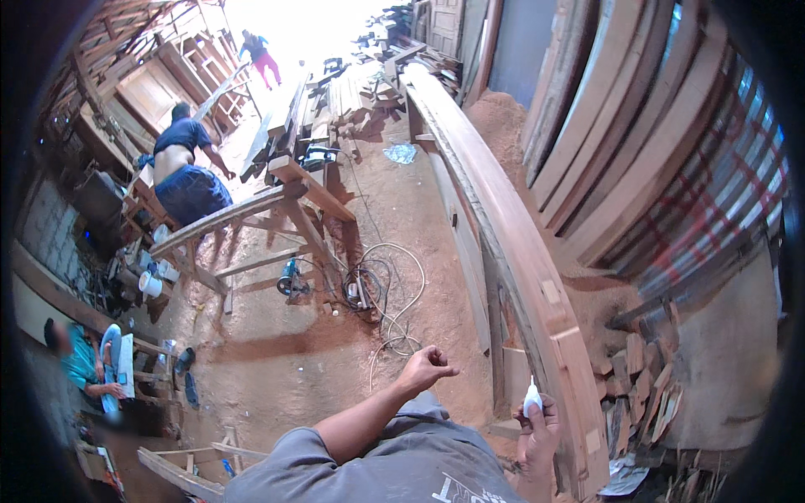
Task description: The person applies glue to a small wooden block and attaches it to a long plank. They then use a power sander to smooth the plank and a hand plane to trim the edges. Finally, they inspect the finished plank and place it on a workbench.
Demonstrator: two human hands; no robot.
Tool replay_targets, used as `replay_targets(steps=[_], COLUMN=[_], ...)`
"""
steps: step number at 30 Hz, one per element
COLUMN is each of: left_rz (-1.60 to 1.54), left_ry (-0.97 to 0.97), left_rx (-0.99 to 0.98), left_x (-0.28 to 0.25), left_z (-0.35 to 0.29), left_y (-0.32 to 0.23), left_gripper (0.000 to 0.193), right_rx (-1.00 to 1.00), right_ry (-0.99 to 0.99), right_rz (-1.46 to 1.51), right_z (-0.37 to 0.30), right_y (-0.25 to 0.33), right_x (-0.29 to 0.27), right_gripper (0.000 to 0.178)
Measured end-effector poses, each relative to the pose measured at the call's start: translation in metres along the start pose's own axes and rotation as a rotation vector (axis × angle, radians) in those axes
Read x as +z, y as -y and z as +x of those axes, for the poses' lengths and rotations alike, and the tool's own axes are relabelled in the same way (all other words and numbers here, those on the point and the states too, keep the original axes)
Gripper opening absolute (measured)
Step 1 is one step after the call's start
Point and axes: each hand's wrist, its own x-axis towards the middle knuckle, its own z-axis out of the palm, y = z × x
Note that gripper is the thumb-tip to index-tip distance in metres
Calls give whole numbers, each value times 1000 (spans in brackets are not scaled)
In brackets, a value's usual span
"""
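My right hand [539,436] is wrapped round a small white squeeze bottle [532,397] with a thin nozzle that points up. It is close beside a long wooden beam [537,264], which runs from near my right side away to the far end. A lighter, separate-looking piece of wood [579,394] forms the beam's near end. In front of my body my left hand [426,370] is raised over the floor, its fingers pinched together. Whatever may be between those fingertips is too small to make out.
Left of centre stands a wooden trestle [289,197]; a power tool [291,279] and tangled cables [390,289] lie by it. Boards [637,126] lean at the right, above offcuts [637,377]. One person [186,163] works at the far left; another [96,369] sits nearer.
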Motion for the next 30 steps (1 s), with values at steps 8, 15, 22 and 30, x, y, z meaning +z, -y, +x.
replay_targets(steps=[8, 15, 22, 30], left_rz=[-361, -437, -411, -234], left_ry=[44, -146, -152, -181], left_rx=[-8, 60, 70, -11], left_x=[-103, -168, -204, -271], left_z=[46, 65, 116, 254], left_y=[20, 22, -10, -58], left_gripper=[23, 21, 18, 21], right_rx=[219, 246, 158, 155], right_ry=[187, 363, 423, 526], right_rz=[-29, -216, -429, -587], right_z=[85, 142, 237, 397], right_y=[-40, -52, -75, -114], right_x=[137, 212, 265, 368], right_gripper=[32, 31, 41, 46])
